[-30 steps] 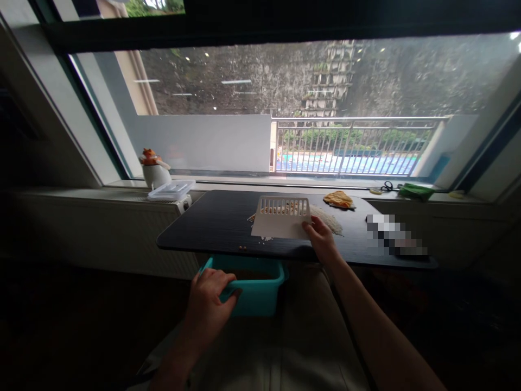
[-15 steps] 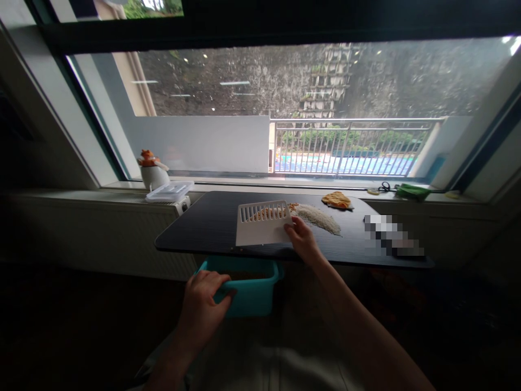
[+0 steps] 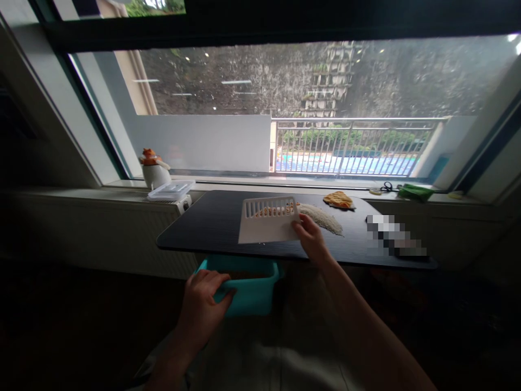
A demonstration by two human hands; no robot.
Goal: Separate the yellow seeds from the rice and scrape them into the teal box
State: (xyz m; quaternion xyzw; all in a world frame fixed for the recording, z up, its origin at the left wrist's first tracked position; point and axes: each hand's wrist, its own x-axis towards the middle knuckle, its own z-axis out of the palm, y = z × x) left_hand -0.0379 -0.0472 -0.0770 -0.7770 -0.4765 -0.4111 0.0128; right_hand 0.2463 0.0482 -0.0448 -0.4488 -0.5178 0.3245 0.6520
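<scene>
My right hand [image 3: 311,233] is closed on the right edge of a flat white slotted scraper [image 3: 266,231], tilted over the dark tabletop. Yellow-orange kernels [image 3: 272,210] show through its slots. Just to the right lies a mound of white grains that look like rice [image 3: 321,218], partly hidden by the scraper and my fingers. Below the table's front edge, my left hand [image 3: 205,296] grips the near left rim of a turquoise plastic tub [image 3: 254,296]. Brownish contents are dimly visible inside it. A few pale grains lie near the table edge below the scraper.
A folded yellow cloth [image 3: 339,200] lies at the table's [image 3: 203,222] back right, a blurred-out item [image 3: 393,236] at its right end. On the sill are a clear plastic lid or box [image 3: 171,190], a white pot [image 3: 156,175], scissors [image 3: 386,187] and a green cloth [image 3: 415,192].
My right hand and the scraper have shifted slightly right and up, covering more of the kernels beside the mound. My left hand stays on the tub rim.
</scene>
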